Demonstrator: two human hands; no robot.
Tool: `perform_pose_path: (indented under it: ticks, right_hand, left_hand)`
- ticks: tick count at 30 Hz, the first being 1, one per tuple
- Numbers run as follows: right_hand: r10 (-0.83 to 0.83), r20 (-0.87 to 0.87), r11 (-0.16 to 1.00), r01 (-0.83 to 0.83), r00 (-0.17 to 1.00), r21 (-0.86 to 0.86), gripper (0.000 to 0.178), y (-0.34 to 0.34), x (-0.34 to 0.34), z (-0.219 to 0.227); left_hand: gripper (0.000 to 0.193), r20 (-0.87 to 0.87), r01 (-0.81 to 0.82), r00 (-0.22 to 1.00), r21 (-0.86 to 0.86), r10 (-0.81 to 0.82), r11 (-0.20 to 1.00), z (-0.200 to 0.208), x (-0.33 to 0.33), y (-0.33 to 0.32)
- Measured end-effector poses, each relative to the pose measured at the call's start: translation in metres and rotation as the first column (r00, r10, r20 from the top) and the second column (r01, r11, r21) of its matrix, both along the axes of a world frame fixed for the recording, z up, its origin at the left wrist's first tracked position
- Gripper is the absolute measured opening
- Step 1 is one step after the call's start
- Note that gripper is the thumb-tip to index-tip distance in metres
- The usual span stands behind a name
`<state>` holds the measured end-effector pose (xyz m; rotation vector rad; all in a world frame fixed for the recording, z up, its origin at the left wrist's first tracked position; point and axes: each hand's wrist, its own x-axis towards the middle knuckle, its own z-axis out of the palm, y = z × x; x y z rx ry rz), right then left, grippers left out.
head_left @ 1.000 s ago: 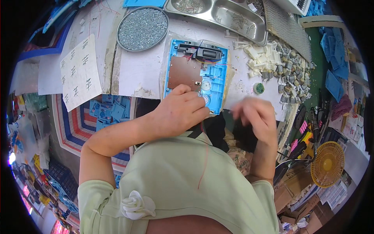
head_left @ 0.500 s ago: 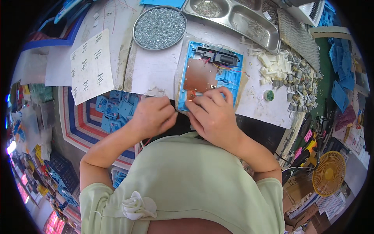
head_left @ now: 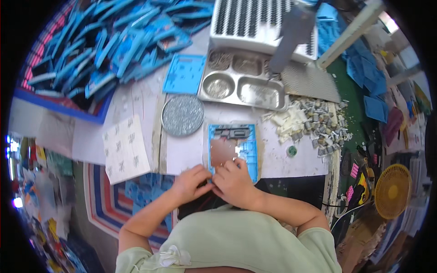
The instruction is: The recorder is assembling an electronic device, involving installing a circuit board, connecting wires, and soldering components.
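Observation:
A shallow blue plastic casing (head_left: 249, 152) lies on the worktable in front of me. Inside it are a black module (head_left: 234, 132) along the far side and a brown sheet (head_left: 222, 153) at the left. My left hand (head_left: 189, 185) is closed, its fingertips pinched just off the casing's near left corner. Curled over that same corner is my right hand (head_left: 236, 183), thumb and fingers drawn together close to the left fingertips. Whatever lies between the fingers of either hand is too small and too covered to make out.
Small silvery metal pieces (head_left: 183, 115) fill a round dish beyond the casing. Behind stands a compartmented steel tray (head_left: 236, 91). White plastic parts (head_left: 287, 122) and grey cylinders (head_left: 322, 127) are heaped at right. A dark upright tool (head_left: 291, 41) is above. Blue casings (head_left: 123, 43) pile up far left.
The view has tilted up and back, bringing in the pile of blue casings and the white rack. My hands have come together at the casing's near left corner.

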<state>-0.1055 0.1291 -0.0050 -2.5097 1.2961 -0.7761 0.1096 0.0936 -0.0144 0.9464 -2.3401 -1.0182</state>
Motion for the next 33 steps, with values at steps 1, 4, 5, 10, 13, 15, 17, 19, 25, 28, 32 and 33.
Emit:
perform_pose_path:
  ticks: [1,4,5,10,13,15,17,19,25,28,32,33]
  right_hand:
    - [0.045,0.049,0.999,-0.045,0.998,0.010,0.023,-0.005,-0.007,0.004]
    - [0.108,0.134,0.993,-0.113,0.985,0.035,0.020,-0.030,-0.054,0.023]
    - [-0.013,0.105,0.999,0.018,0.994,-0.044,0.017,-0.044,-0.081,0.028]
    - [-0.456,0.300,0.844,0.514,0.838,-0.152,0.011,-0.173,-0.207,0.077]
    - [-0.567,0.214,0.705,0.603,0.795,-0.372,0.013,-0.258,-0.269,0.078]
    - [-0.635,0.124,0.631,0.605,0.763,-0.486,0.012,-0.297,-0.284,0.078]
    - [-0.676,0.058,0.564,0.567,0.735,-0.600,0.013,-0.326,-0.296,0.073]
    - [-0.652,0.041,0.557,0.515,0.757,-0.652,0.007,-0.342,-0.300,0.069]
    - [-0.500,0.011,0.669,0.394,0.866,-0.630,0.007,-0.353,-0.320,0.070]
    - [-0.531,0.225,0.674,0.568,0.817,-0.473,0.026,-0.333,-0.328,0.079]
    - [-0.319,0.819,0.899,0.425,0.477,0.103,0.030,-0.237,-0.276,0.102]
    - [-0.333,0.710,0.921,0.374,0.620,0.106,0.029,-0.196,-0.238,0.101]
  left_hand:
    - [0.022,-0.020,0.032,0.999,-0.020,-0.033,0.999,-0.002,-0.001,-0.003]
    - [0.026,-0.059,0.101,0.991,-0.221,-0.117,0.970,-0.017,0.006,-0.003]
    - [0.026,-0.059,0.115,0.989,-0.235,-0.132,0.965,-0.011,0.003,-0.004]
    - [0.027,-0.054,0.120,0.990,-0.167,-0.131,0.979,-0.012,0.005,-0.007]
    - [0.027,-0.044,0.129,0.990,-0.125,-0.135,0.984,-0.016,0.003,-0.008]
    - [0.026,-0.030,0.120,0.992,-0.117,-0.124,0.986,-0.014,0.003,-0.007]
    - [0.026,-0.017,0.098,0.995,-0.107,-0.101,0.989,-0.011,0.003,-0.005]
    - [0.028,-0.006,0.071,0.997,-0.114,-0.072,0.991,-0.012,0.003,-0.002]
    - [0.025,-0.024,0.057,0.998,-0.074,-0.059,0.996,-0.012,0.005,-0.001]
    - [0.025,0.009,0.115,0.993,-0.125,-0.115,0.986,-0.014,0.004,-0.005]
    - [0.027,0.005,0.105,0.994,-0.117,-0.105,0.988,-0.010,0.006,-0.005]
    - [0.028,-0.015,0.076,0.997,-0.121,-0.078,0.990,-0.007,0.005,-0.005]
